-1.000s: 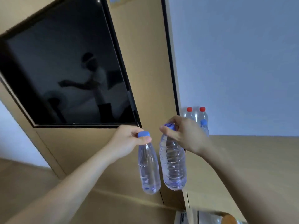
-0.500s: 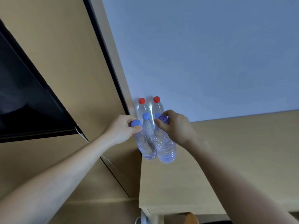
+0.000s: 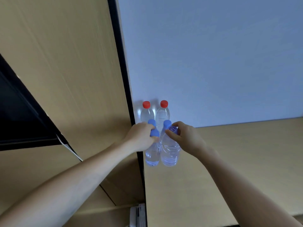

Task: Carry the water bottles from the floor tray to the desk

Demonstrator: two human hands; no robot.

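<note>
Both hands are out in front, close together but not touching, each clamped on a bottle top.

The left hand curls its fingers round the cap and neck of a slim clear plastic bottle with a plain blue cap. The right hand pinches, with thumb and fingertips, the top of a wider clear ribbed plastic bottle with a printed blue cap. The two bottles hang upright side by side, their walls touching or nearly so.

Their bases are over the near-left part of the light wooden desk top, just inside its left edge (I cannot tell whether they rest on the wood or hover just above it).

Just beyond the held pair, two more blue caps show, with their bottles mostly hidden. Farther back, against the pale blue-grey wall, stand two clear bottles with red caps, upright and next to each other in the desk's far-left corner.

To the left of the desk is a tall light-wood panel with a black edge strip, and at far left a dark screen. A small white object lies low down beside the desk's left edge; it is too blurred to identify.
</note>
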